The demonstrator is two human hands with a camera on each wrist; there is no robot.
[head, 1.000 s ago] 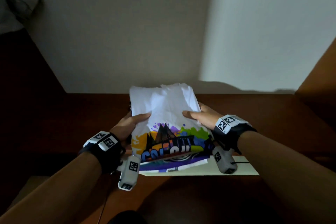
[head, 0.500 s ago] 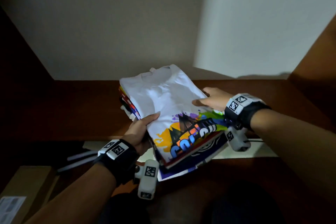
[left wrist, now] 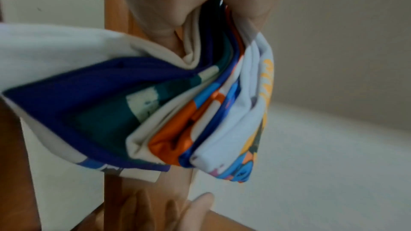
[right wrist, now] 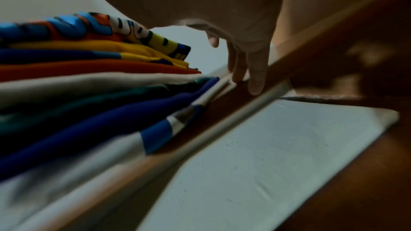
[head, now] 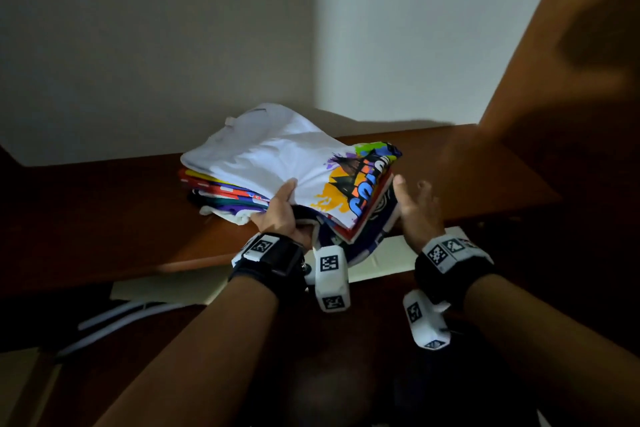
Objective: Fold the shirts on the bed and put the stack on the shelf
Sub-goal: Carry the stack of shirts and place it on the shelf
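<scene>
A stack of folded shirts [head: 270, 156], topped by a white one with a bright print, lies tilted on the brown wooden shelf [head: 104, 218], its near end jutting past the front edge. My left hand [head: 287, 204] grips the near left corner, thumb on top and fingers underneath; the left wrist view shows the coloured layers [left wrist: 155, 111] pinched together. My right hand [head: 412, 198] hovers just right of the stack's near corner, holding nothing. In the right wrist view its straight fingers [right wrist: 255, 69] point down at the shelf beside the shirts [right wrist: 89, 85].
A pale wall [head: 173, 45] closes the back of the shelf and a wooden side panel [head: 571, 62] stands at the right. A white sheet [head: 391, 253] lies below the shelf's front edge. Pale rods [head: 114, 315] show in the dark lower left.
The stack has swung round and slid further left onto the shelf. My right hand has come off the top shirt and drawn back to the near right corner. The left hand keeps its grip.
</scene>
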